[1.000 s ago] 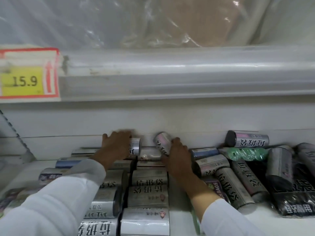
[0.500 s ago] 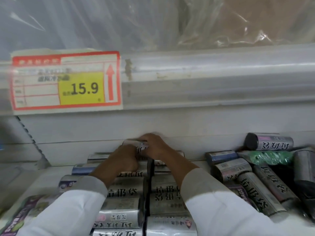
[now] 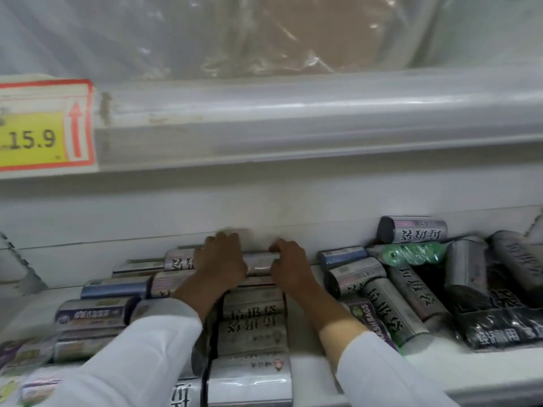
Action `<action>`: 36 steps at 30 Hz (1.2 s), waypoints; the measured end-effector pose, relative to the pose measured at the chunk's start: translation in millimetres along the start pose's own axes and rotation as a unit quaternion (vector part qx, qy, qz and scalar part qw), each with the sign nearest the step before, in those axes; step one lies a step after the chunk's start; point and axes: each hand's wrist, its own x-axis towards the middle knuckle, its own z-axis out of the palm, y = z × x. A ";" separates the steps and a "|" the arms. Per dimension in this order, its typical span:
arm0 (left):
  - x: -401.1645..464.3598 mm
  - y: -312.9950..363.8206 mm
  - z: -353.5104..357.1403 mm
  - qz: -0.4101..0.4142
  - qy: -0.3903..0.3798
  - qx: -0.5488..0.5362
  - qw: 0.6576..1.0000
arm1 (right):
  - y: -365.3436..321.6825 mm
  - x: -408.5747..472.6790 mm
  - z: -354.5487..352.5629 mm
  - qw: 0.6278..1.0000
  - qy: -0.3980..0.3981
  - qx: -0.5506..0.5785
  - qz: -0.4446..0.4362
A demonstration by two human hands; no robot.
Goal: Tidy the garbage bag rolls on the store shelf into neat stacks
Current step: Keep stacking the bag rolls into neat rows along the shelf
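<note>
A: Where was the roll [image 3: 258, 264] seen?

B: At the centre of the frame, on top of the rear stack, close to the shelf's [image 3: 440, 359] back wall. It was held between both hands: the left hand [image 3: 220, 261] was laid over its left part, fingers curled down, and the right hand [image 3: 289, 267] was clamped on its right end.

A: How was it judged to handle?

B: It was judged light, firm and slippery in its glossy wrap, and likely to roll. A hold at both ends was thought best. Loose rolls [image 3: 393, 301] were left jumbled at the right.
</note>
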 end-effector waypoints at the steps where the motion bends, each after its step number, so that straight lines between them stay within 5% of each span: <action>1: -1.3 16.8 4.8 0.025 0.011 -0.008 1.000 | 11.3 -7.2 -7.9 1.000 0.016 -0.023 0.010; 7: -9.6 109.3 49.6 0.156 -0.046 -0.060 0.985 | 74.0 -55.4 -48.9 0.968 0.140 -0.165 0.124; 12: -5.0 155.9 82.8 0.173 -0.073 -0.090 0.978 | 112.2 -82.9 -83.5 0.943 0.093 -0.240 0.209; 18: 8.6 186.4 96.9 0.130 -0.058 -0.095 0.985 | 119.4 -103.9 -88.3 0.940 0.007 -0.298 0.166; 28: -6.7 165.8 74.3 0.102 0.005 -0.037 0.994 | 103.3 -86.8 -93.2 0.925 0.041 -0.312 0.212; 36: -31.2 57.0 -13.8 0.019 0.061 -0.062 0.996 | 5.2 -79.6 -87.8 0.973 0.047 -0.183 0.131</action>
